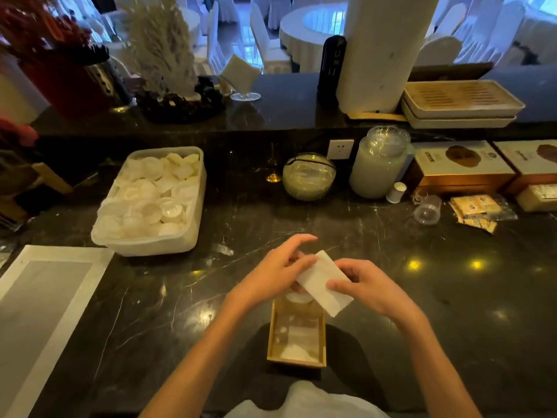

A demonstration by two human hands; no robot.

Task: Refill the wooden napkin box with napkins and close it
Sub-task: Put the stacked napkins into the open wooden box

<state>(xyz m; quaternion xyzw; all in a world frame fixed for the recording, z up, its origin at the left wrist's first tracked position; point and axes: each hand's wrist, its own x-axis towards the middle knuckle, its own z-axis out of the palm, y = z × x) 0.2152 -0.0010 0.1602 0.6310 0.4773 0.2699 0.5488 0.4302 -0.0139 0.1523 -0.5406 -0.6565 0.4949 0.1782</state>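
A small wooden napkin box stands open on the dark marble counter near its front edge, with a little white paper showing inside. Just above its far end I hold a folded stack of white napkins, tilted. My left hand grips the stack's left end. My right hand grips its right side, thumb on top. A small round white piece peeks out under the stack at the box's far end. No lid is in view.
A clear plastic tub of small white cups sits at the left. A white-framed tray lies at the far left. Glass jars, a glass bowl, boxes and sachets line the back right. White cloth lies at the front edge.
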